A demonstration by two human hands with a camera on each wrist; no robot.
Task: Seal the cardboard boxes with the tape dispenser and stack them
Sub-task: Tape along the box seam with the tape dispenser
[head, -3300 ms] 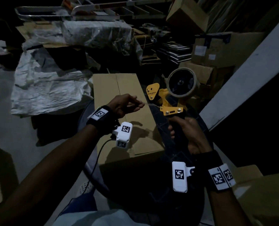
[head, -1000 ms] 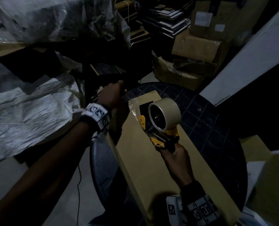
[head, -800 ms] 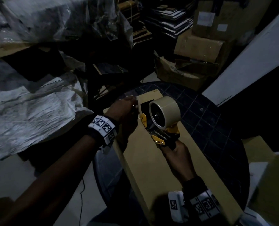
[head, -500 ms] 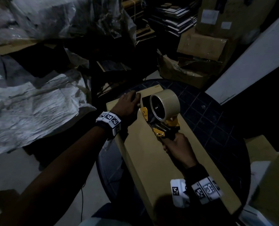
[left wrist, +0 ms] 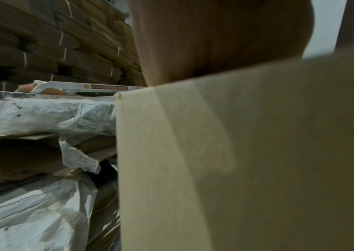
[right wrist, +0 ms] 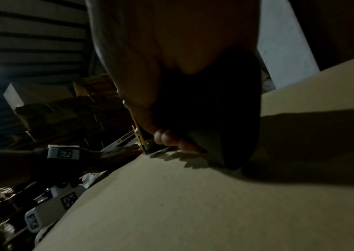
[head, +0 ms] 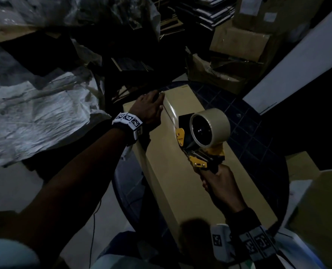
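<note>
A long tan cardboard box (head: 172, 183) lies on a dark round table (head: 258, 152). My right hand (head: 217, 181) grips the handle of a yellow tape dispenser (head: 200, 144) that carries a roll of tan tape (head: 209, 129) and sits on the box top. A strip of tape (head: 171, 109) runs from it to the box's far end. My left hand (head: 149, 109) rests flat on that far end beside the strip. In the left wrist view the box's side (left wrist: 236, 161) shows a strip of tape (left wrist: 193, 127) running down it. The right wrist view shows my fingers (right wrist: 171, 139) curled round the dark handle above the box top (right wrist: 171, 212).
Crumpled white plastic sheeting (head: 35, 117) lies to the left. Stacked cardboard boxes (head: 239, 45) stand beyond the table, and a white beam (head: 297, 65) slants at the right. Another tan box (head: 320, 210) sits at the lower right. Flattened cartons (left wrist: 53, 42) are piled high behind.
The dispenser has been drawn back along the box top toward me, laying tape behind it. My left hand came from past the box's far end onto its top near the strip.
</note>
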